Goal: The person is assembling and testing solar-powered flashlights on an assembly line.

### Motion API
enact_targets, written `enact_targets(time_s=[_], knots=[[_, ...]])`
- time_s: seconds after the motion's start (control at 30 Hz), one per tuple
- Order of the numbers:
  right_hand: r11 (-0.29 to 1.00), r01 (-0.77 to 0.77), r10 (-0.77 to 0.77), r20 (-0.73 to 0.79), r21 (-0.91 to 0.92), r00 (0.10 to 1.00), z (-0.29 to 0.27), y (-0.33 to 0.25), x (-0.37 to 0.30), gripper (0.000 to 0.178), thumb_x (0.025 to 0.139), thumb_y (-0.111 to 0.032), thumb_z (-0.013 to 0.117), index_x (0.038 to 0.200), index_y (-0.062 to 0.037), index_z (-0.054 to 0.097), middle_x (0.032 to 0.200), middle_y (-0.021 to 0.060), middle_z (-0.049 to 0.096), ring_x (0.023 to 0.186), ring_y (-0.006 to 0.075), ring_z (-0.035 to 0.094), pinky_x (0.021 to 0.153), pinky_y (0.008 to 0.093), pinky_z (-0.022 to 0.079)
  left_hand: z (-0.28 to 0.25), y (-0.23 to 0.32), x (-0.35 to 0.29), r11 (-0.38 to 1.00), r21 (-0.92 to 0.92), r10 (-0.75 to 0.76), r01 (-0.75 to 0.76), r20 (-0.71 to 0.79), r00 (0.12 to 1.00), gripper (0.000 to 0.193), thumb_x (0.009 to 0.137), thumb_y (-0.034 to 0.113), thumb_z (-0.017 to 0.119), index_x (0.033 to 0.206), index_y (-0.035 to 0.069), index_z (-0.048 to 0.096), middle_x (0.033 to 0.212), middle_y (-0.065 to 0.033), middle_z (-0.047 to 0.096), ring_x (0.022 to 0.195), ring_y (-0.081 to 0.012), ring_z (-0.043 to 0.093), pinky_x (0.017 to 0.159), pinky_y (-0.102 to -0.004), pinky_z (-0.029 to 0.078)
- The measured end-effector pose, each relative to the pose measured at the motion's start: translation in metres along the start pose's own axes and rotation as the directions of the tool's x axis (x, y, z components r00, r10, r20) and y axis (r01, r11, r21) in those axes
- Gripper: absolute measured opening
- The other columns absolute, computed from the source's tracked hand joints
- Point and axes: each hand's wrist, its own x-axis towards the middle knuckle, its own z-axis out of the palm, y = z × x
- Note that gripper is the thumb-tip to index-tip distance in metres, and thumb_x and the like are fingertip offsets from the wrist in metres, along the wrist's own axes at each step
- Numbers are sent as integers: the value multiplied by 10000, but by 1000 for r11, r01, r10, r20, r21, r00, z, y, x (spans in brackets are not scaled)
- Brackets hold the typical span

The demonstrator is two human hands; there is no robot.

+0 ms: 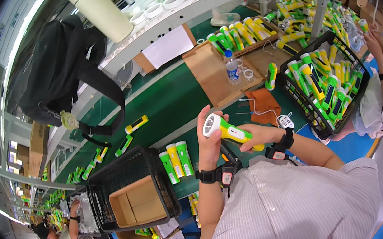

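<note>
A yellow and green flashlight (234,134) with a white head is held between my two hands, its clear lens facing up and to the left. My left hand (209,142) wraps around the white head end. The tail end lies in the fingers of my right hand (264,135), which partly hide it. Left of my left hand, three flashlights (175,161), green and yellow, stand in a row beside the black crate. To the right of my hands, an orange cloth (262,104) and a white cable (285,120) lie on the bench.
A black crate (167,189) holding an open cardboard box (137,202) stands left. At right, another black crate (293,89) is full of flashlights. A water bottle (233,70) stands on a brown board (206,82). Flashlights lie along the green belt (160,101). Co-workers are at both sides.
</note>
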Motion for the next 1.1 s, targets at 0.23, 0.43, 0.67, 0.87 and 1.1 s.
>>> enact_targets(time_s=[0.23,0.43,0.67,0.87,1.1], knots=[[967,199,-67,-599,157,798,-106,1,4,437,773,-71,622,1135,-56,377,753,47,552,587,119,553,505,256,455,-94,-41,-12,836,480,-97,264,-345,934,346,879,208,527,1160,17,463,1047,-126,570,913,-181,575,823,-304,452],[957,41,172,-674,289,719,-280,-14,59,165,807,-182,609,891,-46,569,669,27,564,571,134,562,502,278,477,-206,-92,-156,589,533,56,607,-777,627,346,812,297,571,979,-5,551,788,-135,600,721,-233,583,641,-335,457],[794,-376,-233,-810,-478,538,-427,59,218,720,742,-294,611,1337,-58,281,1245,242,425,1124,375,438,924,389,373,-179,-142,-331,317,372,66,872,-926,371,331,806,288,516,995,22,574,877,-210,614,819,-363,571,713,-444,446],[179,-627,-623,-581,-758,523,-436,99,275,558,773,-373,555,1226,-63,454,1131,203,535,1015,357,519,863,373,411,-193,-163,-329,213,350,1,912,-934,358,348,805,305,518,1007,27,571,895,-216,611,834,-363,571,721,-455,441],[500,-377,-255,-549,-780,796,-436,30,238,476,787,-334,562,1165,-51,505,1065,164,580,980,280,550,822,339,433,-202,-179,-329,75,361,-131,929,-920,368,371,803,329,521,1025,35,566,919,-223,606,855,-364,571,732,-471,435]])
